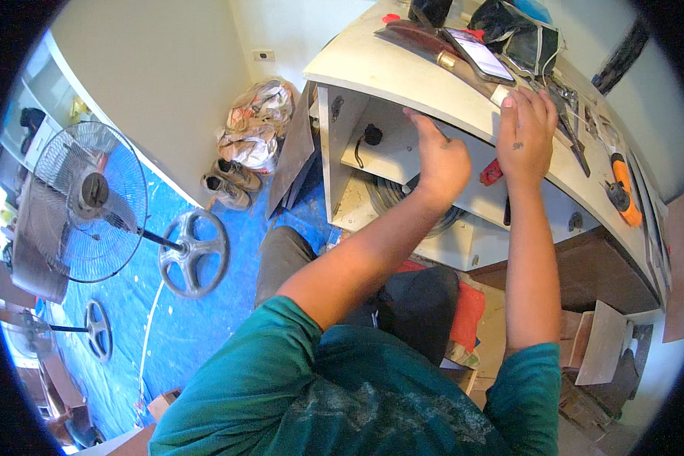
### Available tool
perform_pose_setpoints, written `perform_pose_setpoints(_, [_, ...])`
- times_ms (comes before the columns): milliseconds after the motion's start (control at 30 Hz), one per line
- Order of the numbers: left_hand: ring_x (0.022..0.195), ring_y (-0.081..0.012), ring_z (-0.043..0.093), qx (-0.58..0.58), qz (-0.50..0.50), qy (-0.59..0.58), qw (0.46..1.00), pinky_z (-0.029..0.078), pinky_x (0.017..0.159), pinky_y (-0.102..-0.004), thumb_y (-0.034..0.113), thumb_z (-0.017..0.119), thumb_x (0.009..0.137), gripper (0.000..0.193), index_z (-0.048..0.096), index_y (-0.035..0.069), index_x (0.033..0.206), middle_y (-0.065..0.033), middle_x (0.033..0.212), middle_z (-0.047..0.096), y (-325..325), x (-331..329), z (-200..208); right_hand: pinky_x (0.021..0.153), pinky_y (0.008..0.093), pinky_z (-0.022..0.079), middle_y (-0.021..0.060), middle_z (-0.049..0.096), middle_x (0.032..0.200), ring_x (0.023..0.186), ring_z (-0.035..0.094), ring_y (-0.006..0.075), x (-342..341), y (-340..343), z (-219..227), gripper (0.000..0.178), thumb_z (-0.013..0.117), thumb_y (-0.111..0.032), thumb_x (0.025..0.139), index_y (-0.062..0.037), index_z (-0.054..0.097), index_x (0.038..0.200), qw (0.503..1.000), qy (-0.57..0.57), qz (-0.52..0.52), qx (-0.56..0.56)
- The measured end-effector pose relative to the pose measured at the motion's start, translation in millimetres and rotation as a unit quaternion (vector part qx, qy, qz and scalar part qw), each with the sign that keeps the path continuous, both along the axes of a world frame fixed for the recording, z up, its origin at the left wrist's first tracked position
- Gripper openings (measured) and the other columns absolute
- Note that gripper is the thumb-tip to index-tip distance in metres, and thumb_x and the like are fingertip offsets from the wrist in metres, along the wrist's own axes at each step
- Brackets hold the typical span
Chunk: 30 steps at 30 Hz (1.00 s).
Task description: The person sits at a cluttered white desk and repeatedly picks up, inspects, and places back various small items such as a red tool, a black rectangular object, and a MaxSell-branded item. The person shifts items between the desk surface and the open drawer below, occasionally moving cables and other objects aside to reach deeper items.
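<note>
My left hand (442,161) is at the front edge of the white cabinet (357,64), over its open compartment. One finger stretches toward the underside of the top; the other fingers are partly hidden, and I see nothing held. My right hand (526,140) lies on the top near that edge, fingers stretched forward and holding nothing visible. Close to its fingertips is the pale end of a long brown tool (467,74) with a brass-coloured collar. A lit phone (479,55) lies beside that tool. Below, between my forearms, a red object (492,172) shows at the compartment.
Inside the cabinet are a black corded piece (372,135) and a grey coil (433,222). Several metal tools (574,144) and an orange-handled tool (622,186) lie at right. Left, a standing fan (95,190) stands on blue sheeting (129,311), with shoes (232,184) and bags (258,125) beyond.
</note>
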<state>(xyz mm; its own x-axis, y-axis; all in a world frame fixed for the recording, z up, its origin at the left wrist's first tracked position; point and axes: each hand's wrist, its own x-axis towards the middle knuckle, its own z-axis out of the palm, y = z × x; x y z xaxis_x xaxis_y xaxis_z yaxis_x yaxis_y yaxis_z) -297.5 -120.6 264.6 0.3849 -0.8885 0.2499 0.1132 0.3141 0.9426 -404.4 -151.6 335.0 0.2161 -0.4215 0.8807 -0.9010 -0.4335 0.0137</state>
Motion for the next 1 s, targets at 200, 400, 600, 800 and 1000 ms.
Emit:
perform_pose_setpoints(200, [0.106, -0.0311, 0.040, -0.025, 0.008, 0.261, 0.965, 0.029, 0.090, -0.0396, 0.017, 0.051, 0.088, 0.049, 0.029, 0.000, 0.128, -0.0191, 0.116, 0.042, -37, 68, -25, 0.104, 0.0457, 0.035, 0.0141, 0.061, 0.117, 0.122, 0.043, 0.0375, -2, 1, 1, 0.031, 0.050, -0.026, 0.092, -0.0025, 0.066, 0.105, 1.000, 0.002, -0.001, 0.008])
perform_pose_setpoints(400, [0.101, -0.0342, 0.054, 0.049, 0.061, -0.342, 0.936, 0.040, 0.087, -0.0375, 0.017, 0.055, 0.087, 0.040, 0.047, -0.002, 0.121, -0.0211, 0.106, 0.058, -40, 35, -43, 0.104, 0.0467, 0.034, 0.0141, 0.060, 0.118, 0.122, 0.044, 0.0381, 0, -3, 1, 0.032, 0.050, -0.026, 0.093, -0.0030, 0.064, 0.109, 1.000, 0.018, -0.007, -0.005])
perform_pose_setpoints(600, [0.090, -0.0283, 0.062, 0.145, -0.152, -0.250, 0.945, 0.048, 0.079, -0.0335, 0.008, 0.055, 0.083, 0.049, 0.047, 0.000, 0.131, -0.0151, 0.103, 0.065, 8, 15, -69, 0.100, 0.0448, 0.036, 0.0162, 0.060, 0.111, 0.113, 0.049, 0.0362, -8, -2, 5, 0.026, 0.052, -0.023, 0.094, -0.0013, 0.063, 0.103, 0.983, -0.095, 0.130, -0.085])
perform_pose_setpoints(800, [0.084, -0.0164, 0.059, 0.104, -0.329, -0.169, 0.923, 0.048, 0.079, -0.0319, 0.017, 0.063, 0.088, 0.028, 0.061, -0.002, 0.109, -0.0089, 0.090, 0.066, 71, 103, -84, 0.082, 0.0378, 0.044, 0.0144, 0.058, 0.093, 0.091, 0.055, 0.0282, -17, 76, -66, 0.015, 0.062, -0.010, 0.087, -0.0027, 0.060, 0.100, 0.922, -0.106, 0.271, 0.257])
perform_pose_setpoints(1000, [0.106, -0.0326, 0.056, -0.024, -0.363, -0.329, 0.871, 0.043, 0.093, -0.0391, 0.014, 0.071, 0.081, 0.034, 0.061, 0.000, 0.110, -0.0184, 0.109, 0.059, 96, 124, -84, 0.077, 0.0330, 0.048, 0.0086, 0.066, 0.084, 0.081, 0.061, 0.0220, 15, 139, -139, 0.026, 0.068, -0.016, 0.085, -0.0043, 0.063, 0.108, 0.705, -0.127, 0.254, 0.650])
